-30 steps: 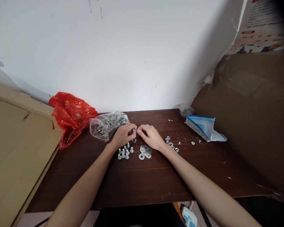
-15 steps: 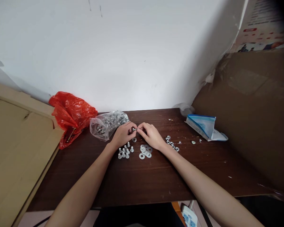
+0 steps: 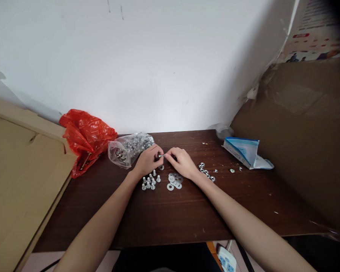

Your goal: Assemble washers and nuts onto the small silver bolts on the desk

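Note:
My left hand (image 3: pixel 146 161) is closed, its thumb and fingers pinching a small silver bolt (image 3: pixel 161 155) held sideways above the table. My right hand (image 3: pixel 182 161) is closed in a pinch at the bolt's right end; whatever lies between its fingertips is too small and covered to make out. A single washer (image 3: pixel 161 167) rests just below the left fingertips. Several bolts (image 3: pixel 149 183) stand in a group near my left wrist. Between my forearms lies a pile of flat washers (image 3: pixel 174 182). Several nuts (image 3: pixel 206 172) sit right of my right wrist.
Behind my left hand lies a clear plastic bag (image 3: pixel 130 149) of metal hardware, with a red plastic bag (image 3: pixel 86 134) further left. A blue-and-white packet (image 3: pixel 240 151) and a clear cup (image 3: pixel 224 131) are at the right back. Cardboard (image 3: pixel 25 162) borders the dark table (image 3: pixel 170 215).
Both hands stay at nearly the same spot, with the bolt still between them. The fingertips have shifted only slightly, and a little more of the bolt shows. The loose parts have not moved.

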The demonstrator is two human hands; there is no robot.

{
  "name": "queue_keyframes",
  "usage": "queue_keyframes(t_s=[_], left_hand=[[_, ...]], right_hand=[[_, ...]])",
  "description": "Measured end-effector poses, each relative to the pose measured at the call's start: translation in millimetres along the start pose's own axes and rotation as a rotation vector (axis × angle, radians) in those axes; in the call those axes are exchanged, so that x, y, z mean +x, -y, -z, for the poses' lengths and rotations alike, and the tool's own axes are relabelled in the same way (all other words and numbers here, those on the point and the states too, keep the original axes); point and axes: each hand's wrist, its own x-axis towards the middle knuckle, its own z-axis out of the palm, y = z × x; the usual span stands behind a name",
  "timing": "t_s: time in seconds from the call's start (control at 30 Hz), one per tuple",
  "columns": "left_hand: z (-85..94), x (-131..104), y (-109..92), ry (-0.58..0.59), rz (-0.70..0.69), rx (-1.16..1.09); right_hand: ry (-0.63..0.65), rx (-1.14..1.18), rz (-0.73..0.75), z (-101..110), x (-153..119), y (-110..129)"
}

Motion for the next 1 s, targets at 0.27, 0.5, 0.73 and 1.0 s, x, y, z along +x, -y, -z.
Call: queue_keyframes(t_s=[0.27,0.5,0.73,1.0], left_hand=[[-0.7,-0.8,0.9,0.013,0.011,0.002],[-1.2,-0.6,1.4,0.021,0.004,0.025],[-1.3,-1.0,2.3,0.021,-0.003,0.033],[-0.2,-1.1,0.4,0.037,-0.004,0.038]], right_hand=[[0.018,-0.029,-0.001,0.3,0.1,0.5],[0.012,-0.052,0.001,2.6,0.7,0.7],[0.033,-0.078,-0.012,2.5,0.8,-0.1],[0.026,-0.08,-0.017,1.9,0.7,0.0]])
